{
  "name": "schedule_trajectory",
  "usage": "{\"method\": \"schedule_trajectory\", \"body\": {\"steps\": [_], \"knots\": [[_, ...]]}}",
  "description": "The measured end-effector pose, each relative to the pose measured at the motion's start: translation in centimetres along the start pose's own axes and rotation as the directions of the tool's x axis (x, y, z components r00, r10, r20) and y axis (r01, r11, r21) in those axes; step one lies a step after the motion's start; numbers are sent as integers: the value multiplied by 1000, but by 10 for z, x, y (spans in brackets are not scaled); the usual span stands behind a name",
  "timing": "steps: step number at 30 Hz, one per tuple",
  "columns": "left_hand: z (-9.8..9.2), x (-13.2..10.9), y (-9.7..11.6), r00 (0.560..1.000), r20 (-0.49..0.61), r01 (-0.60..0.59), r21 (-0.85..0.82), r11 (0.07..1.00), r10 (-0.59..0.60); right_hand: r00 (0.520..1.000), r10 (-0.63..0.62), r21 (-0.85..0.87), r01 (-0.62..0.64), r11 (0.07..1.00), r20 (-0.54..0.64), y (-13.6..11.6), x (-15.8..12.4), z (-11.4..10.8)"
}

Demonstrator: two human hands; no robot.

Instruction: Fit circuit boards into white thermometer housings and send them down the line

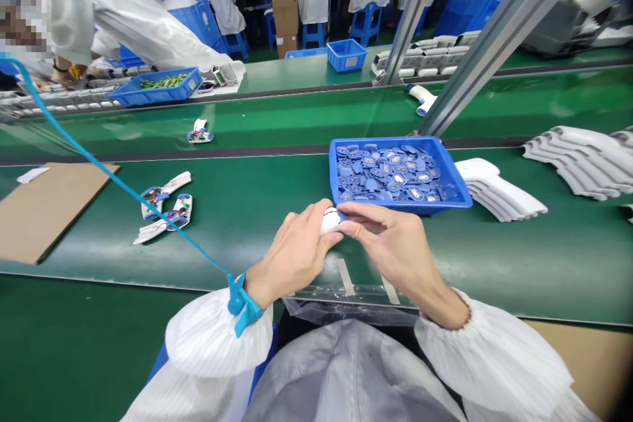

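Note:
My left hand [297, 247] is closed around a white plastic housing [329, 221], most of which its fingers hide. At the housing's right end, my right hand [399, 244] pinches a small blue plastic piece [342, 216] between thumb and fingers. The two parts touch; whether they are joined I cannot tell. Just beyond my hands stands a blue bin [400, 208] full of small blue plastic parts [388, 173]. A blue wrist strap [242, 306] with a cord circles my left wrist.
Opened white housings with wires [171, 211] lie to the left, by a cardboard sheet [54, 208]. White housing shells [499, 188] are stacked right of the bin. A metal post [499, 46] slants up behind it. Co-workers in white coats [222, 0] are across the line.

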State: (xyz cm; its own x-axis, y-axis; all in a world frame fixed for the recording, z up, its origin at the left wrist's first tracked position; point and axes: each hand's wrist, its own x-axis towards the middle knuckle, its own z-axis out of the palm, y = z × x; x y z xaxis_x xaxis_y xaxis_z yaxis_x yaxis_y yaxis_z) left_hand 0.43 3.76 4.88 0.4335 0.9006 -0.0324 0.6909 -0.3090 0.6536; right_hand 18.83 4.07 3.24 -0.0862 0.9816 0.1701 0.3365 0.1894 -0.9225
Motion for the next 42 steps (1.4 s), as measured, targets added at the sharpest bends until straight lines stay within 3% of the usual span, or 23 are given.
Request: {"method": "schedule_trajectory", "body": {"steps": [3, 5, 9, 13, 14, 16, 19, 22, 24, 26, 28, 29, 30, 32, 33, 36, 37, 38, 40, 42], "knots": [[5, 2, -2, 996, -18, -86, 77, 993, 88, 991, -100, -105, 108, 989, 84, -4, -2, -1], [11, 4, -4, 990, -40, -135, 42, 990, 136, 975, -192, -181, 210, 961, 115, -6, -4, 0], [23, 4, -10, 971, -155, -171, 70, 983, 180, 955, -295, -312, 291, 904, 36, 6, -13, 8], [29, -2, -14, 966, -93, -215, 220, 952, 240, 950, -312, -437, 274, 857, -15, 27, -29, 11], [30, -4, -16, 964, -128, -203, 201, 958, 231, 953, -301, -458, 255, 851, -29, 30, -33, 11], [35, -6, -20, 938, -318, -106, 111, 988, 136, 952, -301, -488, 240, 840, -50, 32, -38, 8], [47, 3, -27, 818, -570, 88, -13, 996, -80, 956, -291, -520, 266, 812, 36, 29, -43, 9], [57, 22, -35, 774, -623, 190, 61, 980, -112, 966, -243, -623, 245, 743, 90, 28, -47, 16], [56, 32, -39, 783, -616, 202, 127, 971, -83, 968, -243, -686, 216, 695, 59, 28, -50, 22], [47, 33, -43, 826, -560, 183, 148, 972, -70, 972, -226, -689, 202, 696, 57, 28, -52, 28], [35, 22, -46, 884, -461, 148, 109, 983, -82, 991, -111, -633, 133, 763, 75, 28, -51, 30], [29, 13, -47, 903, -421, 122, 66, 990, -83, 997, 11, -577, 37, 816, 80, 28, -49, 30], [25, 2, -49, 911, -404, 93, 7, 996, -82, 983, 162, -503, -96, 859, 89, 30, -47, 29], [21, -17, -51, 874, -466, 60, -179, 982, -138, 887, 438, -348, -368, 862, 147, 34, -41, 26], [22, -25, -52, 824, -522, 64, -301, 951, -221, 827, 528, -290, -466, 836, 193, 37, -38, 25], [33, -33, -50, 573, -608, 72, -630, 773, -549, 699, 642, -212, -607, 766, 316, 44, -34, 26], [37, -31, -48, 513, -615, 54, -674, 737, -599, 659, 664, -198, -642, 741, 352, 44, -34, 27], [42, -27, -47, 487, -621, 37, -688, 724, -614, 621, 683, -186, -672, 717, 385, 43, -34, 28], [47, -19, -44, 509, -613, 31, -688, 725, -605, 564, 702, -172, -713, 680, 436, 38, -34, 30], [49, -10, -44, 545, -573, 71, -696, 715, -612, 574, 660, -153, -687, 710, 485, 30, -35, 30]]}}
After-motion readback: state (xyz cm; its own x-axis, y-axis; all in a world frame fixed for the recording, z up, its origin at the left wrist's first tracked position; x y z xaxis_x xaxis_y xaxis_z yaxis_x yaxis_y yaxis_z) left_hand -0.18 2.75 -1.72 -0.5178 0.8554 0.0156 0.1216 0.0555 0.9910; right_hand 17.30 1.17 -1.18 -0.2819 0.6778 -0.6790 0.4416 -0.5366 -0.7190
